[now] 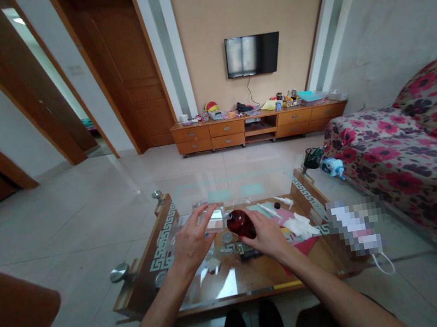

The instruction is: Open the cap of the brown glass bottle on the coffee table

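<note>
A tiled living room holds a low glass-topped table (206, 292) with a patterned wooden frame, a floral sofa (416, 154) to the right, and a wooden cabinet (257, 124) under a wall-mounted television (253, 54) at the far wall. Over the table the person's left hand (192, 242) has its fingers curled loosely round a clear plastic container (214, 219), thumb and fingertips touching its sides. Just beside those fingers, to their right, the right hand (265, 236) grips a dark red bottle (241, 223), the fingers wrapped round its lower part; the bottle lies tilted, with its neck end touching or nearly touching the clear container, though which cannot be told. Beyond the right hand's fingers lie crumpled white tissues (301, 225) on a red sheet (309, 240), and farther off a few white plastic droppers (269, 209). Beneath the hands, small dark items on the glass are too small to identify.
</note>
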### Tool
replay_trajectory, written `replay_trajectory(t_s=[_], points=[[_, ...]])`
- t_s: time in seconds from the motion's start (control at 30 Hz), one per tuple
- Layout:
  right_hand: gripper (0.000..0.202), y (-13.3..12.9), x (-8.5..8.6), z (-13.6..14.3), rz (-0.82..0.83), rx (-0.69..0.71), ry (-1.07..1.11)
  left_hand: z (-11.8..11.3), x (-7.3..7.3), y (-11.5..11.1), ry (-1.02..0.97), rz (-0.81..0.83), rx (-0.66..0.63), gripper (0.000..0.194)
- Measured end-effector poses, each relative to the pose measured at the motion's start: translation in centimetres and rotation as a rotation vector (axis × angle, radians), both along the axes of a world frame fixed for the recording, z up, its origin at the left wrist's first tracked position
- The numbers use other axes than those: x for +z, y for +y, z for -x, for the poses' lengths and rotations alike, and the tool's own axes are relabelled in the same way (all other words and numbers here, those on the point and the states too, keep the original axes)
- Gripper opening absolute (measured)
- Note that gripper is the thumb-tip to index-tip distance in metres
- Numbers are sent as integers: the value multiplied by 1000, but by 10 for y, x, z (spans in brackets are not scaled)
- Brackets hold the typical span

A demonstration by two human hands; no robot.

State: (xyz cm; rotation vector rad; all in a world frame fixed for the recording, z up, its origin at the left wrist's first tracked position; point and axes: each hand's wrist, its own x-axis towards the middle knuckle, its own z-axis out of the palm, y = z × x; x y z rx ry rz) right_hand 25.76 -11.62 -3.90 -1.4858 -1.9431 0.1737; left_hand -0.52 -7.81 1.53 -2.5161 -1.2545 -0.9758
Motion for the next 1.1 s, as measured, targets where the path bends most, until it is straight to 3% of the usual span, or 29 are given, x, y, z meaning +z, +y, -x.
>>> replay_trajectory(t_s=[1.1], points=[[82,0,1,0,9,20,28,-1,-2,0,-22,6,-3,77]])
